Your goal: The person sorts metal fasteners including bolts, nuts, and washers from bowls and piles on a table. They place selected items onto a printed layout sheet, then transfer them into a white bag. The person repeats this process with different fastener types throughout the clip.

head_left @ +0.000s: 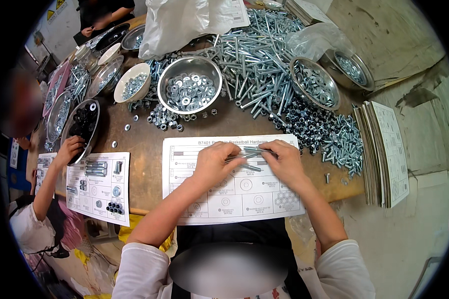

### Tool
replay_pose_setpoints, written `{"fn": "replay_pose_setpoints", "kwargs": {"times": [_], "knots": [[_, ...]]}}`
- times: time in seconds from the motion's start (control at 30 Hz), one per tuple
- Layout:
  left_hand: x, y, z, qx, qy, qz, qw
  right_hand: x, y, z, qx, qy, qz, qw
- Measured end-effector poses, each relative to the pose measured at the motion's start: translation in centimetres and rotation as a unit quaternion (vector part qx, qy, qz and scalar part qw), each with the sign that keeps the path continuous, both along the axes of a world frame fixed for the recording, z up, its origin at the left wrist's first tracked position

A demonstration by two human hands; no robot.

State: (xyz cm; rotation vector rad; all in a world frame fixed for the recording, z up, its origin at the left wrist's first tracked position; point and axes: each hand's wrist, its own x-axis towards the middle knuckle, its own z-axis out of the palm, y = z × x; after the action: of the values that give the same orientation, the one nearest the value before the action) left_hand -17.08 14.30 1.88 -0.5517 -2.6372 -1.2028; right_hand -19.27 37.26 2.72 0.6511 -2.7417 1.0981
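A white printed hardware sheet (209,213) lies in front of me at the table's front edge, with outlined parts in boxes. Over its upper part my left hand (217,162) is closed around the ends of several long silver bolts (249,168). My right hand (286,162) pinches the other end of the bolts, thumb and fingers together. The bolts lie roughly sideways between the two hands, some slanting down to the right. How many there are is partly hidden by my fingers.
A steel bowl of washers (163,92) stands beyond the sheet, beside a large heap of bolts (254,55). Dark lock nuts (304,122) and short bolts (342,149) spread at right, near stacked cards (391,149). At left, a co-worker's hand (72,147) reaches into a bowl of black parts (85,119).
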Motion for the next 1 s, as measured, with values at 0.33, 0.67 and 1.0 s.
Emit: {"fn": "replay_pose_setpoints", "kwargs": {"times": [0.33,0.67,1.0], "knots": [[-2.0,-0.2,1.4,0.039,-0.123,0.013,0.992,1.2,0.3,0.0,-0.017,0.082,0.067,0.994],[-1.7,-0.1,-0.5,-0.001,-0.006,-0.015,1.000,-10.1,1.6,0.1,0.272,0.068,-0.126,0.952],[0.2,-1.9,-0.3,-0.019,-0.047,0.077,0.996,-12.0,-0.6,-1.4,0.301,0.041,-0.109,0.946]]}}
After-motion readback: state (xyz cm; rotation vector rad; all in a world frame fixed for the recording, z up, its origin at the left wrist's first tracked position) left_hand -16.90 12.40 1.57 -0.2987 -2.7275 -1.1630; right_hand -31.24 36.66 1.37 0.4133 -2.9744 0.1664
